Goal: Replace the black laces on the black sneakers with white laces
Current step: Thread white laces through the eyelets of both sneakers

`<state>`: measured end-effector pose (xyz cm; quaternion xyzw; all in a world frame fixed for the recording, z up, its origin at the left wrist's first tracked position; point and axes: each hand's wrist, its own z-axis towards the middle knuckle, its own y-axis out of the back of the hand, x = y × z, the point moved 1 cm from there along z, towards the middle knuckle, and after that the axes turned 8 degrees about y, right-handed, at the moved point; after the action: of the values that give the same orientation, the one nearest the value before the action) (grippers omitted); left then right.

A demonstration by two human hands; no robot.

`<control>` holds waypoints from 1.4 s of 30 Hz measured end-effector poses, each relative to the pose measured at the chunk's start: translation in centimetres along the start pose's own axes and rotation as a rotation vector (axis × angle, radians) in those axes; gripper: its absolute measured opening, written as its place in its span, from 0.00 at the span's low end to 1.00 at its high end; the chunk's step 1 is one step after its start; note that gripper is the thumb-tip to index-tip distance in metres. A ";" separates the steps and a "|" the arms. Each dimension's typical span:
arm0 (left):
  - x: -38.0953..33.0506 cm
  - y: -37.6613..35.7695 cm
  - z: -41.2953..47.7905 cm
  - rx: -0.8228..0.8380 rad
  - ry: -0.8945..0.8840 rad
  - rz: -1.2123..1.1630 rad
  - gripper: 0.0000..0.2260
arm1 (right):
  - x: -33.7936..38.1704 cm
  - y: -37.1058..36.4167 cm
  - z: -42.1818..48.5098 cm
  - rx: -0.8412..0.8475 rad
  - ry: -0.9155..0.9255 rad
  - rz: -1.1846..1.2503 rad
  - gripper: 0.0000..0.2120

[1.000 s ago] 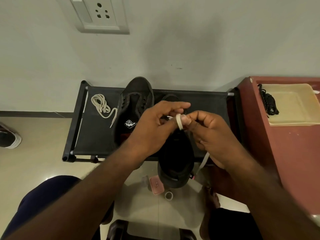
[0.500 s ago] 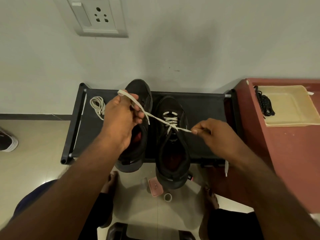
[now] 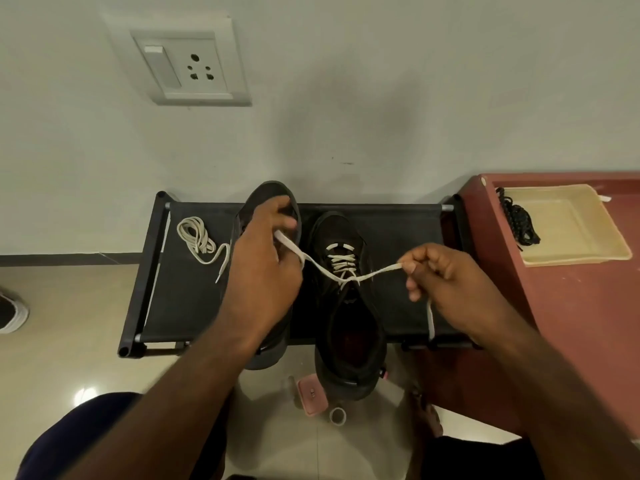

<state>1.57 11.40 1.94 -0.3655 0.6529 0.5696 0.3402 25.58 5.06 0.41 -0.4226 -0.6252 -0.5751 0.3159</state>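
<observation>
Two black sneakers stand on a black rack (image 3: 398, 220). The right sneaker (image 3: 349, 327) has a white lace (image 3: 341, 263) threaded through its front eyelets. My left hand (image 3: 263, 268) grips one end of that lace over the left sneaker (image 3: 268, 195), which it mostly hides. My right hand (image 3: 446, 278) pinches the other end, whose tail hangs below the fist. Both ends are pulled taut and cross at the shoe's tongue. A second white lace (image 3: 199, 237) lies coiled on the rack's left part. Black laces (image 3: 517, 218) lie bunched in a beige tray (image 3: 575, 233).
The tray sits on a red-brown table (image 3: 588, 323) to the right of the rack. A wall with a white socket plate (image 3: 190, 65) rises behind. On the floor under the rack lie a pink box (image 3: 313, 393) and a small tape roll (image 3: 337, 415). Another shoe (image 3: 10, 313) shows at far left.
My hands were together over the right sneaker a second ago. They have moved apart sideways, drawing the white lace ends out tight across the shoe.
</observation>
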 end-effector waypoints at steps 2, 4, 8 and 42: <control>-1.0 -0.2 -0.9 -0.072 -0.072 0.076 0.28 | 1.2 -0.2 0.0 -0.021 0.082 0.092 0.12; -2.3 -0.7 -1.9 -0.109 -0.271 0.114 0.23 | 2.4 -0.5 -0.2 0.012 0.174 0.094 0.15; -2.9 -3.2 -3.3 0.292 -0.295 -0.031 0.08 | 3.9 -1.3 -0.9 0.071 0.279 0.110 0.12; -0.1 -3.7 -1.1 0.458 -0.038 0.319 0.05 | 2.5 -5.6 -0.3 -0.154 -0.006 0.504 0.08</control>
<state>4.78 9.97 0.32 -0.1609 0.8075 0.4601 0.3322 19.51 5.30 0.10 -0.5895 -0.4557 -0.5227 0.4142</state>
